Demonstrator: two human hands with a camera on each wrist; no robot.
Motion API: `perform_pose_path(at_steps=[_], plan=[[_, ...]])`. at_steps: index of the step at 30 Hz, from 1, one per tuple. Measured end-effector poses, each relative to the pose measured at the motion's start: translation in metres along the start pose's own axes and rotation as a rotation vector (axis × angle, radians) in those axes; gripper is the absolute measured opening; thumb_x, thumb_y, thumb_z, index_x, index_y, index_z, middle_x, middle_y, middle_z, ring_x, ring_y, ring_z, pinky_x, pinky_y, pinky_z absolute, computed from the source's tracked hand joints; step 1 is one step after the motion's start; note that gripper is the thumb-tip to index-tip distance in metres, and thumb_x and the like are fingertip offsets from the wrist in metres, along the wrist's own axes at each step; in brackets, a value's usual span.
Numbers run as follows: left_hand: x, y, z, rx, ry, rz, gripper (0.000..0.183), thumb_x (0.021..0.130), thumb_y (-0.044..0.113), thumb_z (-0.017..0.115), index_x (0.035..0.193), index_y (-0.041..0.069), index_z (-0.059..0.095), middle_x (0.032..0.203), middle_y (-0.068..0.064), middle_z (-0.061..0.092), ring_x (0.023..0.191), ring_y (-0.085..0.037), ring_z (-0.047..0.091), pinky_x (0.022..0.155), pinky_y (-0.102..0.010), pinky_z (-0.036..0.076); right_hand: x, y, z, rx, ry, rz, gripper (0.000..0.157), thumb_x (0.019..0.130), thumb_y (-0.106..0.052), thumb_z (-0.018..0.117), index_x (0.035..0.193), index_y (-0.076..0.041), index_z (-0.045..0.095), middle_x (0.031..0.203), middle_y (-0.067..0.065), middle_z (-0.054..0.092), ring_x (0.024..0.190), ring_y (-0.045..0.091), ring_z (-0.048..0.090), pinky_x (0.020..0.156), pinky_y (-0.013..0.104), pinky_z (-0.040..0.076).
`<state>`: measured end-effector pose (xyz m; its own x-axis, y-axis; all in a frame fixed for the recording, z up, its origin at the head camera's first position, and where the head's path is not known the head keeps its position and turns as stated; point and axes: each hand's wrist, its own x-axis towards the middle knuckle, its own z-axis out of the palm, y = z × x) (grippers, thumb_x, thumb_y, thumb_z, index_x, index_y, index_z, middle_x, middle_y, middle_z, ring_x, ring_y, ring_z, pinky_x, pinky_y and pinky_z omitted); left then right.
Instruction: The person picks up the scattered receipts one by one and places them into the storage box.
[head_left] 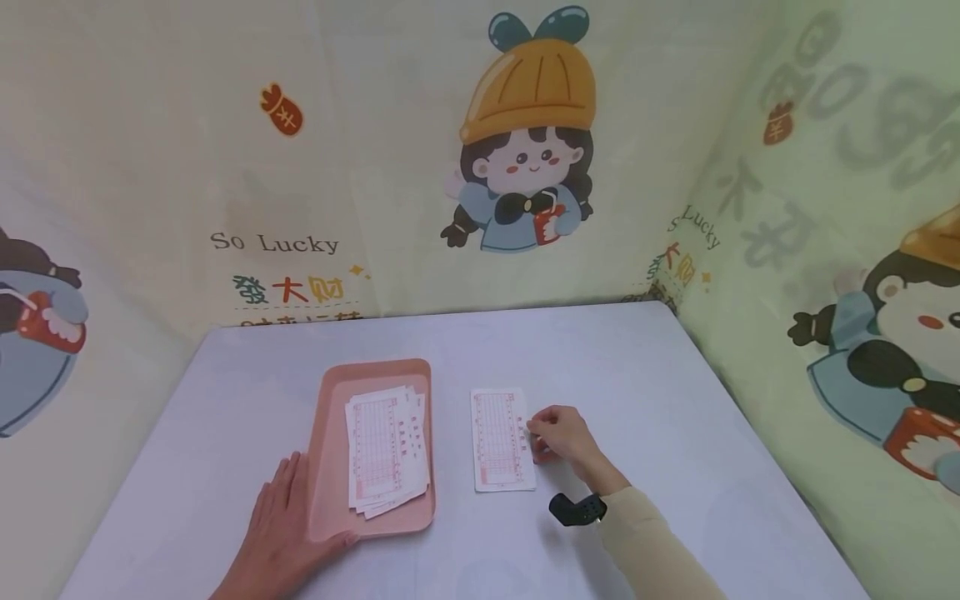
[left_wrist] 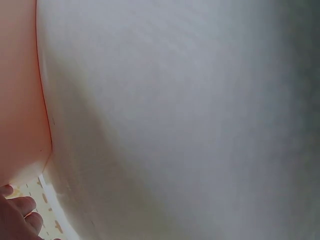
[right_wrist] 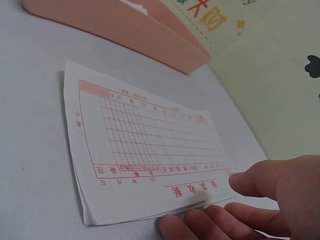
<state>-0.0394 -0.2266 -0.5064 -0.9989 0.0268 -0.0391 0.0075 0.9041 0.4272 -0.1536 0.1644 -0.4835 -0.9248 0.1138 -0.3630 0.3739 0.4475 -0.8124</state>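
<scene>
Lying in the pink tray (head_left: 373,376), printed slips (head_left: 378,446) overlap unevenly.

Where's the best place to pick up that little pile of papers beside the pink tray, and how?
I'd pinch the pile of papers by its right long edge, coming in low from the right. It lies flat and looks thin, so an edge probably gives the best hold. The right hand is at that edge, while the pink tray stands on the left side.

right wrist: tray (right_wrist: 125,30) cropped at top | head: slips (head_left: 501,442) unreadable
</scene>
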Motion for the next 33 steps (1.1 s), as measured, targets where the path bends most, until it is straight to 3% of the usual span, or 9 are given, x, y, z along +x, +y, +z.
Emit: perform_pose_path(at_steps=[5, 10, 21, 29, 33], plan=[[-0.0021, 0.0005, -0.0007, 0.019, 0.005, 0.008, 0.139, 0.069, 0.080, 0.066, 0.156, -0.004, -0.001, 0.159, -0.031, 0.011, 0.145, -0.048, 0.010, 0.120, -0.066, 0.000, -0.0009, -0.0015, 0.0016, -0.015, -0.008, -0.015, 0.027, 0.095, -0.019, 0.065, 0.113, 0.002, 0.064, 0.088, 0.013, 0.065, 0.067, 0.019, 0.062, 0.058, 0.026, 0.058], [-0.0026, 0.0000, -0.0006, 0.020, 0.017, 0.024, 0.137, 0.070, 0.078, 0.067, 0.156, -0.004, -0.001, 0.159, -0.030, 0.011, 0.145, -0.047, 0.011, 0.121, -0.063, -0.005, -0.0018, -0.0019, 0.0023, -0.028, -0.010, -0.020, 0.027, 0.095, -0.018, 0.065, 0.112, 0.003, 0.064, 0.088, 0.012, 0.064, 0.067, 0.019, 0.061, 0.058, 0.026, 0.058], [-0.0015, 0.0006, -0.0015, 0.029, 0.017, 0.023, 0.138, 0.069, 0.079, 0.068, 0.156, -0.004, 0.000, 0.158, -0.031, 0.013, 0.144, -0.048, 0.011, 0.117, -0.069, 0.009, -0.0024, -0.0038, 0.0040, -0.034, -0.008, -0.012, 0.025, 0.094, -0.017, 0.065, 0.110, 0.002, 0.065, 0.089, 0.012, 0.064, 0.070, 0.019, 0.060, 0.058, 0.026, 0.057], [-0.0017, -0.0002, -0.0007, 0.017, 0.021, 0.029, 0.138, 0.068, 0.077, 0.069, 0.156, -0.004, 0.000, 0.159, -0.031, 0.013, 0.144, -0.048, 0.012, 0.118, -0.068, 0.007, -0.0024, -0.0038, 0.0054, -0.037, 0.011, 0.004, 0.023, 0.093, -0.017, 0.066, 0.108, 0.001, 0.065, 0.088, 0.011, 0.063, 0.069, 0.019, 0.059, 0.057, 0.026, 0.056], [-0.0014, -0.0008, 0.0000, 0.014, 0.023, 0.031, 0.137, 0.069, 0.077, 0.069, 0.156, -0.004, 0.001, 0.159, -0.031, 0.012, 0.145, -0.047, 0.011, 0.120, -0.064, 0.000, -0.0017, -0.0046, 0.0081, -0.051, 0.036, 0.002, 0.024, 0.092, -0.018, 0.068, 0.108, 0.000, 0.065, 0.088, 0.011, 0.064, 0.067, 0.019, 0.059, 0.055, 0.025, 0.054]])
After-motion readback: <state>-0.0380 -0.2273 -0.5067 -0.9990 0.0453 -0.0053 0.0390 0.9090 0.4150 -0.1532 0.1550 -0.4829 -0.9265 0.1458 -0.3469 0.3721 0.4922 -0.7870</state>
